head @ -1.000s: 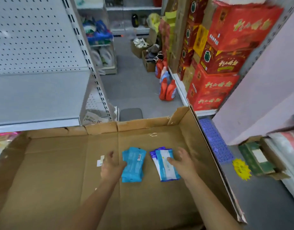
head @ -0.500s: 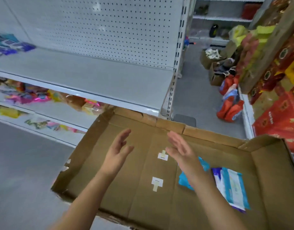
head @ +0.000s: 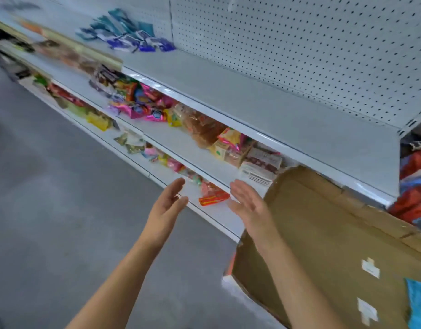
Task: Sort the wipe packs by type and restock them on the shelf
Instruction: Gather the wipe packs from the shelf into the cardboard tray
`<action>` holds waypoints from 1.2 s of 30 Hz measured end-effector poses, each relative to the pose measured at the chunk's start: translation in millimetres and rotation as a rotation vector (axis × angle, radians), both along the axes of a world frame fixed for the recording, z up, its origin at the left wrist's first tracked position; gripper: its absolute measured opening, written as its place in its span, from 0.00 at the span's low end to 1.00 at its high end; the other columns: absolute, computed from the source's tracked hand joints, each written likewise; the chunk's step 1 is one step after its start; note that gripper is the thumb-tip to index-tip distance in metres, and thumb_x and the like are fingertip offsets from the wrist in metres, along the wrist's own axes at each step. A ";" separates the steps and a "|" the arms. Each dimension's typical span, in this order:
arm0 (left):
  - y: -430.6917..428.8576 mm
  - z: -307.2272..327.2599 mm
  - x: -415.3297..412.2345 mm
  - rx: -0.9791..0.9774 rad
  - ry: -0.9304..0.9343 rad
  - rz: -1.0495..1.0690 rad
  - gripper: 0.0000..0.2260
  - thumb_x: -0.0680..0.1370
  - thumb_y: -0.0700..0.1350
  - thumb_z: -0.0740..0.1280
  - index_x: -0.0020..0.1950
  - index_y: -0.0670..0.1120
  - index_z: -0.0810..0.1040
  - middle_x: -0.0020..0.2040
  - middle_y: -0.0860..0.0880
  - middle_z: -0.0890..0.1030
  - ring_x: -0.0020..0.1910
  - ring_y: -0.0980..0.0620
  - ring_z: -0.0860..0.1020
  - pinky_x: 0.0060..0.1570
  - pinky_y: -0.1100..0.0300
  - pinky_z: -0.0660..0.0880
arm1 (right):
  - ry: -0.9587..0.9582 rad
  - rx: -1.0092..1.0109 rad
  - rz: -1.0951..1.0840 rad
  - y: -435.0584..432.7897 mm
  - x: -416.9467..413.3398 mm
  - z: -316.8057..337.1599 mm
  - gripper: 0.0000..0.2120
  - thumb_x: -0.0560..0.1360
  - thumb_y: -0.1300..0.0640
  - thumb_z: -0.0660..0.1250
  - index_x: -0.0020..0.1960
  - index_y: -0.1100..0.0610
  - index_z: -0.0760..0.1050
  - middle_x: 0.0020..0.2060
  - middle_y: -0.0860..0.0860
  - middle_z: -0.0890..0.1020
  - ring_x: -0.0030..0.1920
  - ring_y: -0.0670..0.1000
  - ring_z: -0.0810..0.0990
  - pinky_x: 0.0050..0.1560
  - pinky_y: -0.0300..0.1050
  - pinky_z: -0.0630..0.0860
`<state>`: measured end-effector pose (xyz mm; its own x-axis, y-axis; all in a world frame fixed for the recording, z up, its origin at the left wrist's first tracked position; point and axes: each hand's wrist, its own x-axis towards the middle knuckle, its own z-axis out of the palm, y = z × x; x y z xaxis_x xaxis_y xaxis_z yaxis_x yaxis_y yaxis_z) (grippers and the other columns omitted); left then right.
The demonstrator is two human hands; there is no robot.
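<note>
Head view: the left hand (head: pixel 167 203) and right hand (head: pixel 248 205) have been lifted out of the cardboard box (head: pixel 323 233). Both hands are held spread, palms facing, with nothing gripped, so no pack is being carried to the shelf (head: pixel 252 91). A blue wipe pack (head: pixel 418 305) is left in the box; other wipe packs (head: pixel 128 32) are piled further along the shelf.

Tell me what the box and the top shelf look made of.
Box: matte brown cardboard, judging by its creased folds and taped patches. Shelf: probably painted sheet metal, pale grey, with a glossy front lip.
</note>
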<state>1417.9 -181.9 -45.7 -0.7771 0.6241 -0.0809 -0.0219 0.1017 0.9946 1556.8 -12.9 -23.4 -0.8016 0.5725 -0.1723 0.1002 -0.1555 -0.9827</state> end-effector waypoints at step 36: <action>-9.6 12.6 -632.6 0.016 0.037 0.077 0.22 0.78 0.54 0.62 0.73 0.59 0.72 0.69 0.62 0.75 0.70 0.63 0.71 0.68 0.59 0.66 | 0.031 0.125 0.162 5.6 -660.9 9.5 0.27 0.77 0.58 0.70 0.72 0.43 0.69 0.67 0.39 0.76 0.69 0.38 0.72 0.74 0.52 0.66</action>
